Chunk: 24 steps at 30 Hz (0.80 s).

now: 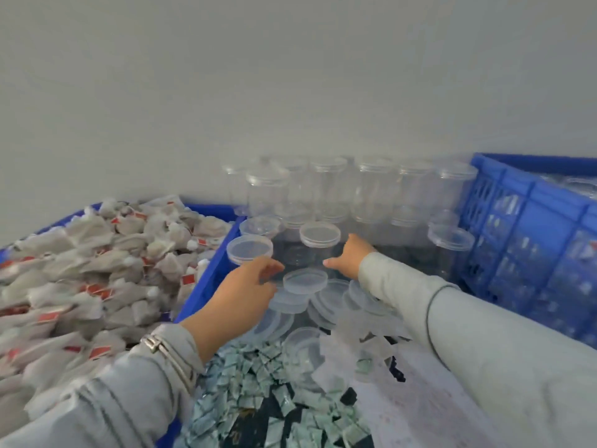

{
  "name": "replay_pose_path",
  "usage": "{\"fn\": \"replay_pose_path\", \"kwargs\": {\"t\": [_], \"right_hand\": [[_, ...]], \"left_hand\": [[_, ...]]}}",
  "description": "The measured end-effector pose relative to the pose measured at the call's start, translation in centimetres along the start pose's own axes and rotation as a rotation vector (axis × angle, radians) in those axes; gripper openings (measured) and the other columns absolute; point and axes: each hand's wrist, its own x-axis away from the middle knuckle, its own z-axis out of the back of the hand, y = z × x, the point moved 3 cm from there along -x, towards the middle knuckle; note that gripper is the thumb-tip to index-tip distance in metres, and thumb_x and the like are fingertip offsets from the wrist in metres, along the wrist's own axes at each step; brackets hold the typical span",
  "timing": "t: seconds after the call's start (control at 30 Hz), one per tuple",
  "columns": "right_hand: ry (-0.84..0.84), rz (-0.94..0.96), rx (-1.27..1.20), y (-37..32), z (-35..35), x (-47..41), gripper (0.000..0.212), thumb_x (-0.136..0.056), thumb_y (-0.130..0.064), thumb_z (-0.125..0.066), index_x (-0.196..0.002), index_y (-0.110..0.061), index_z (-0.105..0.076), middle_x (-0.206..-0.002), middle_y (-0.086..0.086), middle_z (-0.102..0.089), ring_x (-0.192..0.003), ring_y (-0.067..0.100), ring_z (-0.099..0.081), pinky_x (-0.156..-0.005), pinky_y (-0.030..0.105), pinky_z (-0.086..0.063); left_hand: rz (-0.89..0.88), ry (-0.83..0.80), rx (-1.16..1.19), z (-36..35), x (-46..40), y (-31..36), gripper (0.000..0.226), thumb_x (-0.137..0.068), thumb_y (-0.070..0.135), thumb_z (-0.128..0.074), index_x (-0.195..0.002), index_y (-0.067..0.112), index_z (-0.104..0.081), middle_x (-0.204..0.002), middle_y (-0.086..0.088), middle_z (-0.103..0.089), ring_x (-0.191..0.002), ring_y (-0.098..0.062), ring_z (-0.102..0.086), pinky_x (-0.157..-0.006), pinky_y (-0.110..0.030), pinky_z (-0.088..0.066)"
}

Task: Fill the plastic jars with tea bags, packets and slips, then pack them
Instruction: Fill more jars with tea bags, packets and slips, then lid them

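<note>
Both hands reach toward one capped clear jar (319, 244), taken here as the landmark. Left hand (248, 286) just before and left of it, fingers loosely spread, holding nothing; fingertips near a loose lid (305, 280) lying directly in front of the jar, contact not discernible. Right hand (347, 257) beside the jar's right wall, fingers extended, thumb out, grip unclosed; touching or just short cannot be told. Behind the jar: stacked rows of empty jars (352, 192), all apparently unfilled. Left of it: blue bin (206, 279) heaped with tea bags (97, 270). In front: more scattered lids, then a pile of small green packets (258, 399) and pale slips (349, 350). Right: blue crate (517, 227), contents blurred. Judgement: no filled jar is visible near the hands; a jar is only being fetched. Filling, capping and packing remain.
</note>
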Motion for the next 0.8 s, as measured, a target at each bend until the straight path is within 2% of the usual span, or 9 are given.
{"fn": "replay_pose_path", "kwargs": {"t": [0.1,0.2,0.33,0.43,0.53,0.63,0.73,0.8], "right_hand": [[0.098,-0.161,-0.326,-0.6,-3.9,-2.8,0.105,-0.075,-0.048,-0.075,-0.145,0.003,-0.015,-0.146,0.016,-0.039,-0.131,0.03,-0.043,-0.101,0.033,-0.038],[0.241,-0.249,-0.507,-1.2,-6.1,-4.9,0.116,-0.065,-0.047,-0.084,-0.146,-0.004,-0.014,-0.143,0.016,-0.043,-0.128,0.032,-0.047,-0.098,0.038,-0.042],[0.326,-0.302,-0.598,-1.2,-7.6,-7.2,0.102,-0.062,-0.041,-0.087,-0.139,-0.007,-0.029,-0.135,0.015,-0.05,-0.118,0.035,-0.054,-0.091,0.04,-0.046],[0.349,-0.285,-0.607,-1.2,-7.9,-7.7,0.089,-0.065,-0.038,-0.086,-0.134,-0.005,-0.039,-0.131,0.014,-0.054,-0.113,0.034,-0.057,-0.089,0.039,-0.047],[0.491,-0.151,-0.687,-1.6,-6.0,-6.6,0.085,-0.065,-0.032,-0.086,-0.133,-0.009,-0.041,-0.132,0.01,-0.054,-0.116,0.03,-0.055,-0.096,0.036,-0.045],[0.628,0.134,-0.623,-2.8,-3.3,-3.6,0.09,-0.063,-0.025,-0.086,-0.137,-0.009,-0.038,-0.136,0.01,-0.044,-0.126,0.026,-0.043,-0.108,0.038,-0.035],[0.615,0.413,-0.375,-3.5,-2.1,1.1,0.094,-0.06,-0.028,-0.086,-0.138,-0.012,-0.036,-0.131,0.007,-0.037,-0.125,0.023,-0.035,-0.109,0.036,-0.03],[0.524,0.584,-0.232,-3.3,-2.2,4.4,0.096,-0.054,-0.038,-0.082,-0.136,-0.013,-0.039,-0.123,0.001,-0.034,-0.119,0.025,-0.039,-0.105,0.042,-0.035]], "left_hand": [[0.026,0.008,-0.035,0.4,0.8,-2.6,0.033,-0.089,0.006,-0.043,-0.106,0.031,-0.056,-0.113,0.011,-0.059,-0.084,-0.01,-0.058,-0.059,-0.02,-0.043],[-0.009,0.039,-0.052,0.4,0.4,-2.8,0.03,-0.087,0.004,-0.043,-0.104,0.026,-0.055,-0.115,0.008,-0.055,-0.091,-0.009,-0.052,-0.063,-0.017,-0.037],[-0.085,0.052,-0.115,-0.1,0.3,-2.7,0.029,-0.088,0.007,-0.043,-0.108,0.024,-0.054,-0.109,0.009,-0.047,-0.093,-0.004,-0.043,-0.069,-0.012,-0.032],[-0.084,0.077,-0.114,0.2,0.4,-3.2,0.029,-0.087,0.008,-0.044,-0.108,0.026,-0.053,-0.108,0.009,-0.046,-0.093,-0.006,-0.044,-0.075,-0.015,-0.033],[-0.086,0.096,-0.112,0.3,0.2,-3.1,0.03,-0.088,0.011,-0.046,-0.115,0.025,-0.051,-0.111,0.009,-0.044,-0.092,-0.006,-0.043,-0.073,-0.013,-0.033],[-0.127,0.158,-0.086,0.6,0.4,-2.8,0.042,-0.09,0.024,-0.053,-0.13,0.025,-0.04,-0.129,0.006,-0.04,-0.103,-0.006,-0.042,-0.083,-0.017,-0.033],[-0.285,0.236,-0.032,0.8,1.3,-1.8,0.07,-0.084,0.038,-0.061,-0.142,0.031,-0.022,-0.138,0.007,-0.026,-0.116,-0.003,-0.036,-0.092,-0.009,-0.027],[-0.403,0.24,-0.054,0.8,1.9,-0.8,0.088,-0.077,0.046,-0.065,-0.143,0.046,-0.007,-0.146,0.011,-0.012,-0.122,0.0,-0.027,-0.097,-0.009,-0.022]]}}
